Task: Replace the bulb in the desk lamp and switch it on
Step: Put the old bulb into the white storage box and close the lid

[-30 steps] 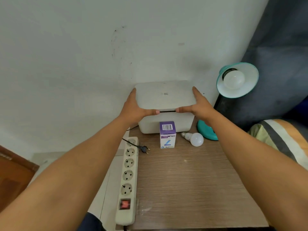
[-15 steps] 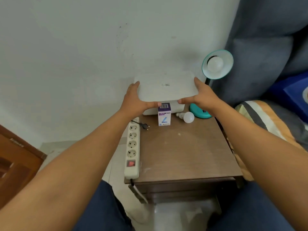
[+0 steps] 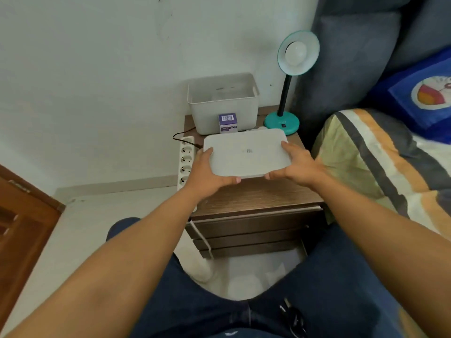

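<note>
I hold a flat white lid [image 3: 246, 156] level above the brown bedside table [image 3: 258, 196]. My left hand [image 3: 207, 174] grips its left edge and my right hand [image 3: 297, 164] its right edge. Behind it the open white storage box [image 3: 223, 107] stands against the wall, looking empty. A small purple bulb carton [image 3: 228, 123] stands in front of the box. The teal desk lamp [image 3: 283, 121] is at the table's back right, its shade [image 3: 298, 52] turned toward me with a white bulb [image 3: 295, 53] in it. The loose bulb is hidden behind the lid.
A white power strip [image 3: 186, 162] lies along the table's left edge with a black plug and cable near it. A bed with a striped blanket [image 3: 380, 162] and grey headboard is on the right. A wooden door [image 3: 22, 215] is at the left. My knees are below.
The lid has come off the box and moved toward me, now over the table's middle. The box stands open. The view has pulled back and tilted down.
</note>
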